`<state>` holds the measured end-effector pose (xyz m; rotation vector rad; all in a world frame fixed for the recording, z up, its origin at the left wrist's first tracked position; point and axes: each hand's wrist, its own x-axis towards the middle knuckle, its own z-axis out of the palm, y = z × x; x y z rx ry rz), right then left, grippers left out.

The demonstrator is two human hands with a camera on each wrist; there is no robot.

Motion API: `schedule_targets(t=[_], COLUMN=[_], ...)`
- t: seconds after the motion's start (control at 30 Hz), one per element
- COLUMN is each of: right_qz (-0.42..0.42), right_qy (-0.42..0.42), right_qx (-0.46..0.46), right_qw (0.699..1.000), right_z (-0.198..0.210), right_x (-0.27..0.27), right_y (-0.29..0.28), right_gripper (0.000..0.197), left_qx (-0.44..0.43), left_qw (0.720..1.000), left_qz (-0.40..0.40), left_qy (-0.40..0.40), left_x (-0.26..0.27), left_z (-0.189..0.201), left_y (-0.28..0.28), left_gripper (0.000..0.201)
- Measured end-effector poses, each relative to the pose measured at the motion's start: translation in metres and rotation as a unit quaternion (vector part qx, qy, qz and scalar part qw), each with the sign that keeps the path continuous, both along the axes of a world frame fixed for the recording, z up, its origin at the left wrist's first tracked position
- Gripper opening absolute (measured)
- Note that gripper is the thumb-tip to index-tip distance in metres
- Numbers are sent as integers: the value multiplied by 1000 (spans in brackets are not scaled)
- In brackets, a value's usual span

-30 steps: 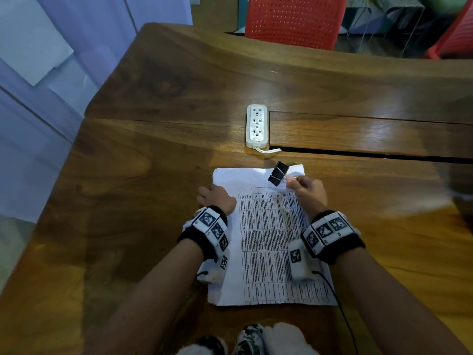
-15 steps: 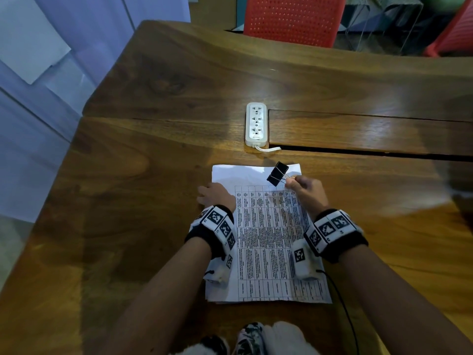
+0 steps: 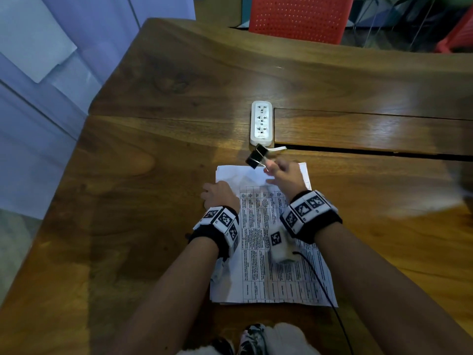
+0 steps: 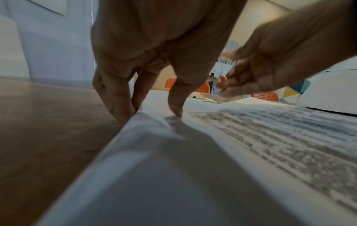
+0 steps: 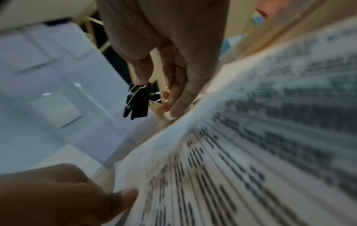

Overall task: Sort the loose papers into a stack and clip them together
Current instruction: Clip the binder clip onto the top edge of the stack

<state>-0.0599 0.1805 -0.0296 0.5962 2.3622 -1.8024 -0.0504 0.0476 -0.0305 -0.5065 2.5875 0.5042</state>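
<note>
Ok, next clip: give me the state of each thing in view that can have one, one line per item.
Papers: stacked flat on the table, not yet clipped.
Binder clip: off the papers, held in the air by its wire handles beyond the stack's far edge.
Right hand: pinches the clip's handles.
Left hand: fingertips press on the stack's left edge.
Power strip: nothing plugged in.
Table: bears the stack and strip.

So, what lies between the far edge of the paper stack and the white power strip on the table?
In the head view, only the binder clip, held above bare table by the right hand, lies between paper stack and power strip.
</note>
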Motion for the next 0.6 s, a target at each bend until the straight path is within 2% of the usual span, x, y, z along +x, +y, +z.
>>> schedule_targets(t=[0.07, 0.13, 0.27, 0.4, 0.5, 0.6], right_qz=[-24, -23, -20, -21, -29, -14], right_qy=[-34, -41, -31, -38, -36, -31], right_qx=[-79, -112, -149, -171, -197, -172], right_qw=[996, 993, 988, 984, 979, 985], right_z=[-11, -15, -16, -22, -23, -23], right_x=[2, 3, 2, 2, 2, 2], right_y=[-3, 1, 5, 4, 5, 5], right_gripper=[26, 31, 29, 28, 26, 20], left_qx=[11, 33, 81, 133, 191, 282], left_qw=[1000, 999, 991, 981, 971, 943], left_qz=[2, 25, 99, 114, 118, 166], left_qy=[-3, -8, -41, -83, -85, -65], left_x=[-2, -8, -24, -29, -31, -31], left_z=[1, 1, 0, -1, -2, -6], left_y=[0, 0, -5, -7, -8, -19], left_gripper=[32, 33, 59, 73, 63, 60])
